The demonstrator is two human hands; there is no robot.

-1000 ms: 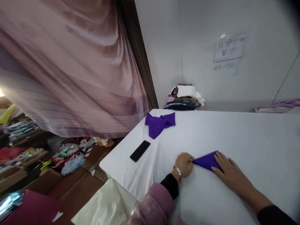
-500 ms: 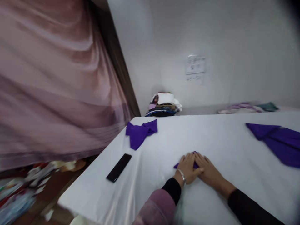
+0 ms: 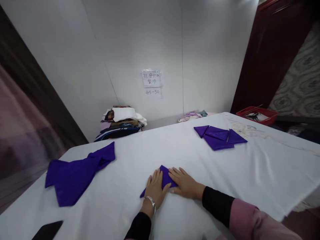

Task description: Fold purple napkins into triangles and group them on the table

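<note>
A folded purple cloth napkin lies on the white-covered table in front of me, with a point facing away and another poking out at the lower left. My left hand, with a silver bracelet at the wrist, rests flat over its left part, fingers stretched out. Across its right side lies my right hand, palm down and fingers spread. Both hands press on the napkin without gripping it. Further left sits a loosely crumpled purple cloth. Several purple folded pieces lie together at the far right.
A black phone lies near the lower left on the white tablecloth. Behind the table are a pile of folded clothes, more fabric and a red basket. A paper sign hangs on the wall.
My view has turned right and tilted, bringing the folded pieces and red basket into sight. My hands have moved slightly apart, and more of the napkin shows between them.
</note>
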